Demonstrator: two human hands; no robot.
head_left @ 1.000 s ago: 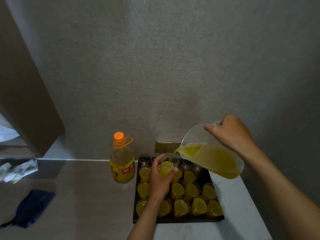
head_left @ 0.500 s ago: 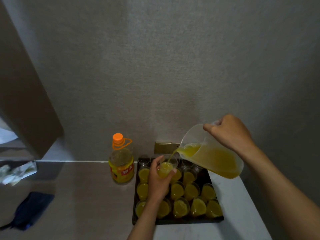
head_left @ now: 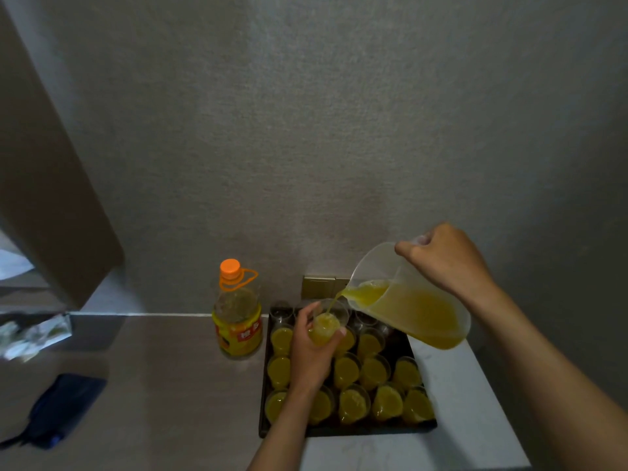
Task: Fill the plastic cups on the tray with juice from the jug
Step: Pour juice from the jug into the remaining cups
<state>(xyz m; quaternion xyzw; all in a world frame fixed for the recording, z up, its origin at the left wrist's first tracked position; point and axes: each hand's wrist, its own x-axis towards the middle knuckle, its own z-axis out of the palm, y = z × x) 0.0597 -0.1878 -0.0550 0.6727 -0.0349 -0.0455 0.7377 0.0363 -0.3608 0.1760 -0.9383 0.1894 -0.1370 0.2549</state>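
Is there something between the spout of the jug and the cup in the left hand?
Nothing visible. The jug is tilted, and its juice stream falls freely into the cup held by the left hand.

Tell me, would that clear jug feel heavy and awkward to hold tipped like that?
Probably fairly heavy: the jug is still about half full of juice. The right hand grips it only at the rim end, so the weight likely pulls on the wrist. Its thin translucent wall may flex a little.
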